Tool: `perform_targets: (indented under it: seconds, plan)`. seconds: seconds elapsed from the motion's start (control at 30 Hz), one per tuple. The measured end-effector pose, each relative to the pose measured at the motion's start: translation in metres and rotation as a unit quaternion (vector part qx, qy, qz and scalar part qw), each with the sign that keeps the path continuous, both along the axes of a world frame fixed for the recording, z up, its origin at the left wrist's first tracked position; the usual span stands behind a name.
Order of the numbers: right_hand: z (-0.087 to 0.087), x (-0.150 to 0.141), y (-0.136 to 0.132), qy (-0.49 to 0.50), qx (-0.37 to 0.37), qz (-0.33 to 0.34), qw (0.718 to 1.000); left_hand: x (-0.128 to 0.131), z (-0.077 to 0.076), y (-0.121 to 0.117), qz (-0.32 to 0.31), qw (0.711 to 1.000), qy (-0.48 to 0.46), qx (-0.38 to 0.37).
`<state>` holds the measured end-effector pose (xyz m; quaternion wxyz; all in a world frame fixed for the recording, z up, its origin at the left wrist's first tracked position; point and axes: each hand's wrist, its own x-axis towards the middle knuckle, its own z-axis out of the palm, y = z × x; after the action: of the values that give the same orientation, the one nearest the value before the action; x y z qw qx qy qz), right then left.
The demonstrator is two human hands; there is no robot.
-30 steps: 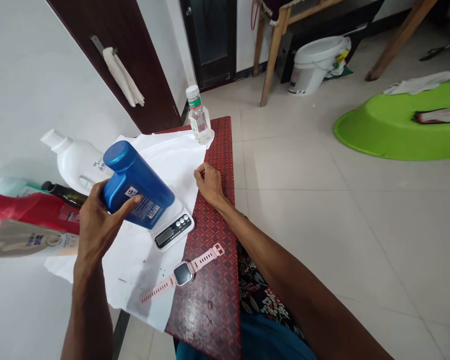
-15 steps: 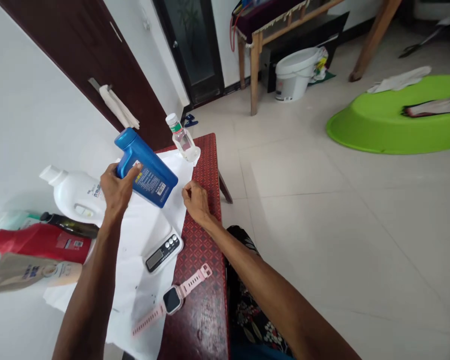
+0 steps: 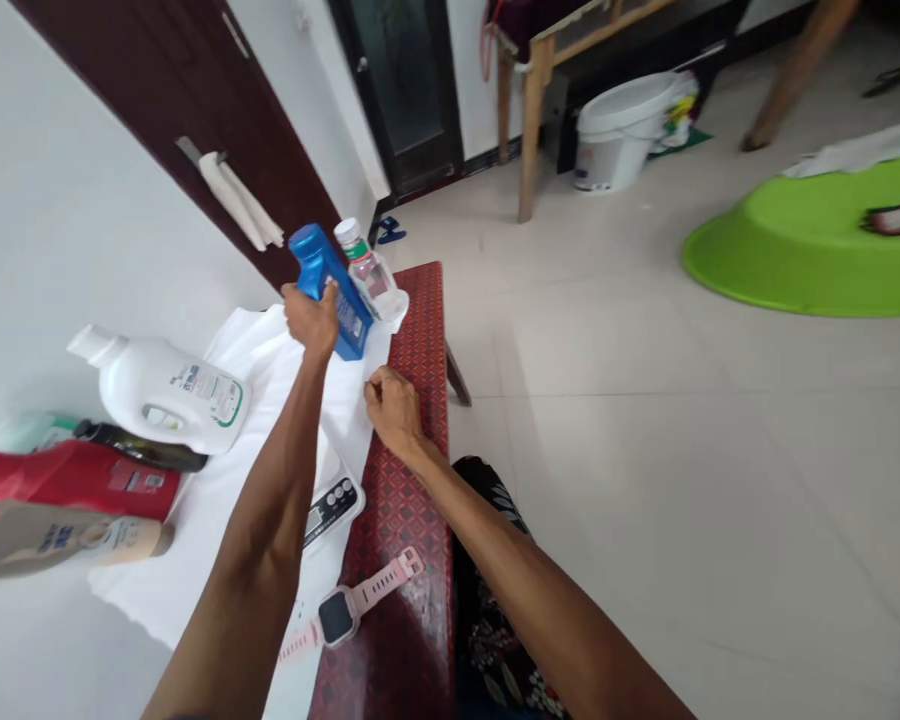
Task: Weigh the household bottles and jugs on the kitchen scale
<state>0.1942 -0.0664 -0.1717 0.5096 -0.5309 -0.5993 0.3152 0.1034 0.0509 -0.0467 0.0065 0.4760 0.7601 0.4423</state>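
Grasping a blue bottle (image 3: 351, 318), the left hand (image 3: 311, 318) holds it just beside the clear plastic bottle (image 3: 376, 284); the right hand (image 3: 394, 408), loosely clenched, is at the red-patterned table (image 3: 422, 345).

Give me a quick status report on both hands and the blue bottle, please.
Left hand gripping blue bottle. Right hand loosely curled at red table. Clear bottle close beside the blue one, possibly in the way.

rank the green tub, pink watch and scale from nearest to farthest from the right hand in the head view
1. Scale, on the table, just below the right hand in view
2. Pink watch, further down the table
3. Green tub, on the floor, well off to the right
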Motion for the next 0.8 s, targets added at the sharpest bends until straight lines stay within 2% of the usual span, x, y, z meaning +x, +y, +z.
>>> perform_targets:
  seconds: [0.1,0.17,0.23,0.3,0.37,0.4,0.5,0.57,0.63,0.73,0.8]
  plan:
    - [-0.005,0.001,0.0,0.005,0.006,0.011,1.0,-0.008,-0.009,0.004,-0.048,0.997,-0.057,0.012]
    - [-0.009,0.002,0.0,0.008,0.018,0.012,1.0,-0.019,-0.012,0.001,-0.1,0.993,-0.055,0.025]
    - [-0.011,0.003,0.001,0.006,0.022,0.009,1.0,-0.035,-0.01,-0.012,-0.139,0.989,-0.016,0.048]
    - [-0.012,0.004,0.001,-0.001,0.02,0.007,1.0,-0.055,-0.001,-0.039,-0.149,0.985,0.04,0.081]
    - [-0.012,0.005,-0.001,-0.007,0.019,0.006,1.0,-0.082,0.012,-0.078,-0.123,0.979,0.097,0.127]
    - [-0.011,0.005,-0.001,-0.01,0.019,0.007,1.0,-0.098,0.019,-0.099,-0.092,0.976,0.128,0.154]
    - [-0.01,0.006,-0.004,-0.021,0.016,0.006,1.0,-0.153,0.037,-0.156,0.058,0.95,0.207,0.225]
    - [-0.009,0.006,-0.004,-0.03,0.011,0.003,0.999,-0.191,0.04,-0.18,0.138,0.943,0.2,0.229]
    - [-0.009,0.005,-0.003,-0.04,0.005,-0.003,0.999,-0.224,0.035,-0.189,0.17,0.955,0.137,0.2]
    - [-0.009,0.004,-0.001,-0.054,-0.002,-0.012,0.998,-0.255,0.018,-0.183,0.134,0.98,0.005,0.148]
    - [-0.008,0.003,0.0,-0.06,-0.009,-0.018,0.998,-0.264,0.006,-0.172,0.105,0.981,-0.066,0.15]
